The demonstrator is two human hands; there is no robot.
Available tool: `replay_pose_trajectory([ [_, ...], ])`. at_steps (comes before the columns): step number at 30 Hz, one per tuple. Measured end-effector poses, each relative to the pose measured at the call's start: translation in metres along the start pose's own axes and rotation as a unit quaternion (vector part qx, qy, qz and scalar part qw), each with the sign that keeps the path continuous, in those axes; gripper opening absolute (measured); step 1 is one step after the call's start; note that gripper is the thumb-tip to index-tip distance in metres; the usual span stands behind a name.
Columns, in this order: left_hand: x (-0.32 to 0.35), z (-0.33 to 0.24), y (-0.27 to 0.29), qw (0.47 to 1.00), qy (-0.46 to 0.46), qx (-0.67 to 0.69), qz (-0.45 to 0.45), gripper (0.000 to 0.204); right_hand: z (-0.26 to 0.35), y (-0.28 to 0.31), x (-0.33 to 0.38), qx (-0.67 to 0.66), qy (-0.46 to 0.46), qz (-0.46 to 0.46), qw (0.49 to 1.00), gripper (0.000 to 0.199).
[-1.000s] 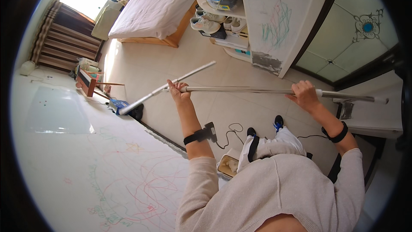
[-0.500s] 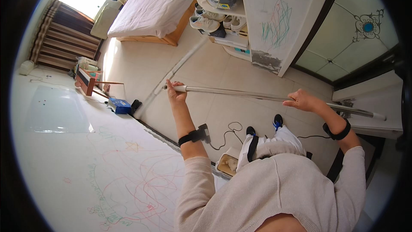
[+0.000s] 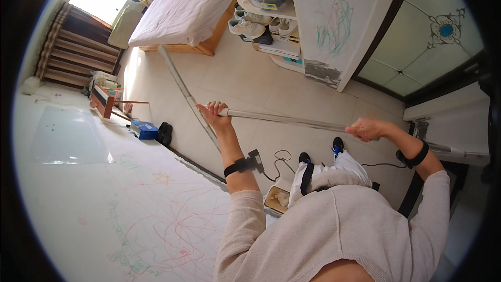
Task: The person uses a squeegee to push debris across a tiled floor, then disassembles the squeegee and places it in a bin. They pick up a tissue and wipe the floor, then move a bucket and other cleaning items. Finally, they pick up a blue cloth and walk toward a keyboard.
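Note:
A long, pale metal pole (image 3: 284, 118) stretches from left to right in front of me, tilting slightly down to the right. My left hand (image 3: 216, 115) is closed around its left end, by a white sleeve. Just beyond those fingers a long whitish bar (image 3: 180, 84) runs crosswise, from near the bed down behind my left wrist. Whether bar and pole are joined is hidden by the hand. My right hand (image 3: 365, 128), slightly blurred, is wrapped around the pole farther right. Past it, the pole's right end is smeared near the wall.
A bed (image 3: 177, 8) and shoe shelves (image 3: 271, 8) stand ahead; a glass-panelled door (image 3: 428, 36) is at right. Along the scribbled left wall (image 3: 156, 203) are a blue box (image 3: 144, 129), dark shoes (image 3: 165, 133) and a small wooden stand (image 3: 104, 100). A bin (image 3: 276, 198) stands near my legs.
The whitish bar has swung round: its far end has moved left towards the bed's corner, its near end towards my left forearm. Both hands have shifted slightly and still grip the pole.

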State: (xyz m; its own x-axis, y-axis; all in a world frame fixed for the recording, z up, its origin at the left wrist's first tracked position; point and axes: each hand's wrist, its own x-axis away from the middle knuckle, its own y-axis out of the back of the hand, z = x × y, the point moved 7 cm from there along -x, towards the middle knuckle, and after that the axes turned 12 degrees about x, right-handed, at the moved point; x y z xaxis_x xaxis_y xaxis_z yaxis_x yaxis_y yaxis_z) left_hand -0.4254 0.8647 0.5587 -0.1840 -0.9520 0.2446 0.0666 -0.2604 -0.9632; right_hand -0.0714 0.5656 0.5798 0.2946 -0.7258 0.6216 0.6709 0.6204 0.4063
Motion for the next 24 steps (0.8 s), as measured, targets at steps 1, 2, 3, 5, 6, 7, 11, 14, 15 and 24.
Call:
replay_pose_trajectory([
  [1, 0.001, 0.005, 0.000, 1.000, 0.019, 0.007, 0.019, 0.043, -0.001, -0.013, 0.006, -0.096, -0.042, 0.078, 0.991, 0.061],
  [2, 0.003, 0.010, 0.002, 0.999, 0.034, 0.021, 0.028, 0.042, -0.003, -0.019, 0.009, -0.119, -0.049, 0.106, 0.986, 0.061],
  [3, 0.005, 0.015, 0.005, 0.998, 0.050, 0.036, 0.035, 0.041, -0.007, -0.024, 0.011, -0.143, -0.056, 0.132, 0.979, 0.062],
  [5, 0.006, 0.027, 0.009, 0.994, 0.079, 0.035, 0.072, 0.042, -0.016, -0.024, 0.017, -0.146, -0.065, 0.129, 0.979, 0.062],
  [6, 0.003, 0.034, 0.017, 0.995, 0.080, 0.041, 0.047, 0.041, -0.023, -0.019, 0.019, -0.128, -0.070, 0.101, 0.984, 0.062],
  [7, -0.001, 0.041, 0.029, 0.995, 0.083, 0.046, 0.018, 0.041, -0.031, -0.016, 0.023, -0.112, -0.078, 0.075, 0.988, 0.062],
  [11, -0.013, 0.066, 0.114, 0.975, 0.074, -0.089, -0.188, 0.047, -0.048, 0.010, 0.038, 0.001, -0.079, -0.116, 0.990, 0.060],
  [14, -0.021, 0.054, 0.188, 0.910, 0.095, -0.281, -0.289, 0.077, -0.056, 0.019, 0.051, 0.177, -0.138, -0.156, 0.962, 0.065],
  [15, -0.017, 0.064, 0.208, 0.892, 0.113, -0.303, -0.317, 0.082, -0.062, 0.018, 0.057, 0.179, -0.153, -0.173, 0.956, 0.064],
  [24, 0.061, 0.252, 0.221, 0.775, 0.316, -0.525, -0.155, 0.057, -0.118, 0.027, 0.070, 0.288, -0.229, -0.263, 0.892, 0.039],
])
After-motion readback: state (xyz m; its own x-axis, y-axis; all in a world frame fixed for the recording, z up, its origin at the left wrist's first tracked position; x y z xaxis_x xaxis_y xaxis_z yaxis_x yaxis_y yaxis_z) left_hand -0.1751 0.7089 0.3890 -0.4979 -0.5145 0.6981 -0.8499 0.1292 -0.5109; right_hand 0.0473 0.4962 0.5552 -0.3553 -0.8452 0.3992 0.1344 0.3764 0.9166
